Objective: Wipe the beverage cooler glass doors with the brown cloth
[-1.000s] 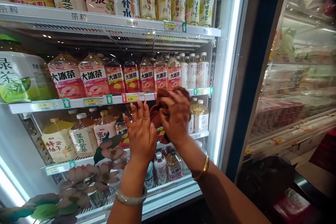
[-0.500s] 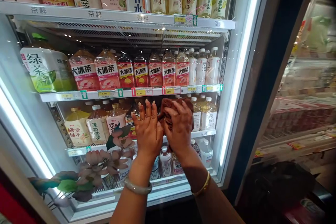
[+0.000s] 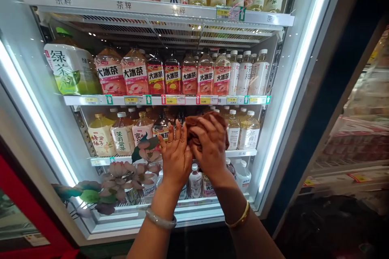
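Note:
My right hand (image 3: 209,147) presses a bunched brown cloth (image 3: 199,123) against the glass door of a drinks cooler (image 3: 291,89), fingers curled over it. My left hand (image 3: 176,156) lies flat beside it, fingers stretched up and touching the cloth's left edge. Both hands sit in front of the third shelf (image 3: 243,153) of tea bottles. A pale bangle circles my left wrist and a gold one my right.
Rows of bottled teas (image 3: 182,77) fill the lit shelves behind the glass. A flower decal (image 3: 121,174) covers the door's lower left. A red panel (image 3: 27,206) stands at the left. Another chilled display (image 3: 358,141) is at the right.
The view has shifted left and back, showing more of the cooler. Both hands with the cloth have slid slightly down the glass and stay together.

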`<state>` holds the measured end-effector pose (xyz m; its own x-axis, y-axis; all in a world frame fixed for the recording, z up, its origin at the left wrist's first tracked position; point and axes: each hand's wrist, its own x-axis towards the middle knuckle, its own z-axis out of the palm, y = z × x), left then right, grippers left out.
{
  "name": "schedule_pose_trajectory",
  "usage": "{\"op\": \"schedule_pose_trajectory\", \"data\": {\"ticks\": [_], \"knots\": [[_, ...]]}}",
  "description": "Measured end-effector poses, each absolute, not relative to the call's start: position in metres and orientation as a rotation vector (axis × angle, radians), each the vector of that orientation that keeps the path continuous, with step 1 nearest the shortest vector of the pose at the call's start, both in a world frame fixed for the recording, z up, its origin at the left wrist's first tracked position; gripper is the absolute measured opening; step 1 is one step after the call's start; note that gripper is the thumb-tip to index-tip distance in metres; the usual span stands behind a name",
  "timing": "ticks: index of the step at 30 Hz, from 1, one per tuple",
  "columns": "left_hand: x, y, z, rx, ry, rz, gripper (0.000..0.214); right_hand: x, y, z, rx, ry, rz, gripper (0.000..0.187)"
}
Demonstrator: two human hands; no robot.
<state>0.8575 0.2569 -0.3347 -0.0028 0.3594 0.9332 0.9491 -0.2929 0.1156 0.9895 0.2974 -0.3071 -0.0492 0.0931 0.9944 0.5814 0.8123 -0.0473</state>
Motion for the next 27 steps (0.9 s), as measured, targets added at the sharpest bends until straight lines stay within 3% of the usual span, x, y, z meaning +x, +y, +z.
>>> {"op": "schedule_pose_trajectory", "data": {"ticks": [5,11,18,23,27], "knots": [[0.854,0.252,-0.335,-1.741,-1.347,-1.282,0.069,1.0,0.304,-0.316,-0.503,-1.544,-0.478,0.02],[0.856,0.253,-0.336,-1.721,-1.372,-1.286,0.069,0.994,0.303,-0.313,-0.613,-1.373,-0.408,0.034],[0.855,0.256,-0.338,-1.696,-1.389,-1.254,0.069,0.993,0.304,-0.33,-0.452,-1.569,-0.518,0.019],[0.865,0.256,-0.336,-1.675,-1.415,-1.263,0.069,1.017,0.312,-0.311,-0.63,-1.341,-0.424,0.033],[0.866,0.257,-0.338,-1.668,-1.431,-1.277,0.068,1.002,0.298,-0.313,-0.574,-1.537,-0.391,0.033]]}}
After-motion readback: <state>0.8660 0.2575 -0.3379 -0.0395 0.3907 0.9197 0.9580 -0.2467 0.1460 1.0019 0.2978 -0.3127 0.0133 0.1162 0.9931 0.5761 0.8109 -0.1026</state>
